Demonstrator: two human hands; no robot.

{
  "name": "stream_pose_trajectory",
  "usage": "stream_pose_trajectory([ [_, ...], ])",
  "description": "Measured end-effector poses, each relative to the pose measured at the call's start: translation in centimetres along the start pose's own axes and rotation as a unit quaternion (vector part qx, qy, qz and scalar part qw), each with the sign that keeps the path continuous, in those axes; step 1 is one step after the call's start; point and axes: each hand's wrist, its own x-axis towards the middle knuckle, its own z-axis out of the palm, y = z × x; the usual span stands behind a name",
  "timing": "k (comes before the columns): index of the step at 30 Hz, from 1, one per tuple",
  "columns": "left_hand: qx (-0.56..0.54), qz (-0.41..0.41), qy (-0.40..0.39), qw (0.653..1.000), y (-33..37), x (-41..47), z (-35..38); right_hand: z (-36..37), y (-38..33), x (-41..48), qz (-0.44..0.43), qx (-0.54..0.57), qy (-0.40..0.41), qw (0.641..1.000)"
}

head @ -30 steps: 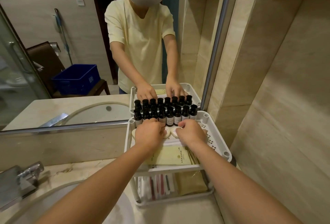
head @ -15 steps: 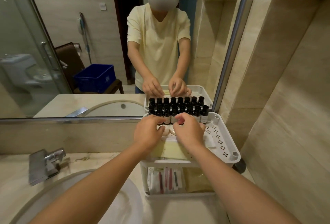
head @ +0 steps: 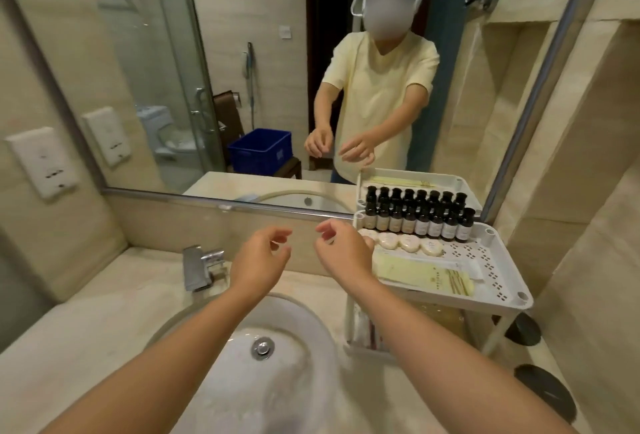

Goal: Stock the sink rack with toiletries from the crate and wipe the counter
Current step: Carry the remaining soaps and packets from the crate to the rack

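Head view: nearest, the sink basin [head: 263,347]; above it my left hand [head: 259,257] and right hand [head: 341,250] hover empty, fingers loosely curled. Just right, the sink rack [head: 498,271] carries flat packets [head: 426,276], then round soaps [head: 405,243], then dark bottles [head: 419,222] rowed against the mirror [head: 173,87], labels forward, probably for display. The blue crate [head: 259,151] appears reflected, far behind.

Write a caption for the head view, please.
Left hand and right hand hover empty above the sink, beside the stocked rack.
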Motion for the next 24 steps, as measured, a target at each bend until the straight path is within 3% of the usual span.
stream_pose_trajectory([
  [11,-0.007,-0.120,0.084,0.989,-11.5,-14.2,-18.1,11.0,-13.7,-14.2,-0.146,-0.003,-0.170,0.975],
  [24,0.043,-0.319,0.157,0.934,-22.1,-38.8,-31.6,23.1,-22.5,-35.7,-0.293,-0.008,-0.396,0.870],
])
